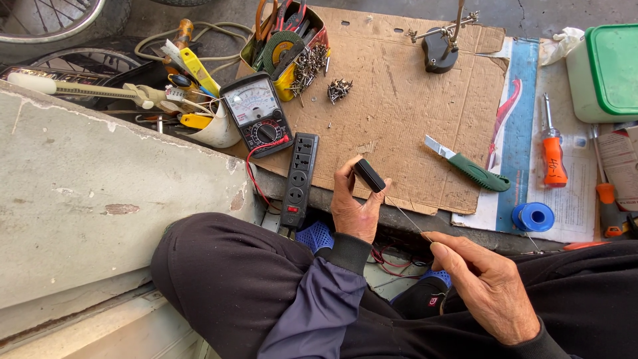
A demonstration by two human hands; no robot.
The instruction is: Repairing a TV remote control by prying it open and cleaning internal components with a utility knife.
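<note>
Left fingers (pixel 345 174) holding small black oblong box (pixel 369 175), right fingers (pixel 444 251) pinching thin wire (pixel 407 217).

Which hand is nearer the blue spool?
Right. The right hand sits just below-left of the blue spool, pinching a thin wire; the left hand is farther left, holding a small black part.
</note>
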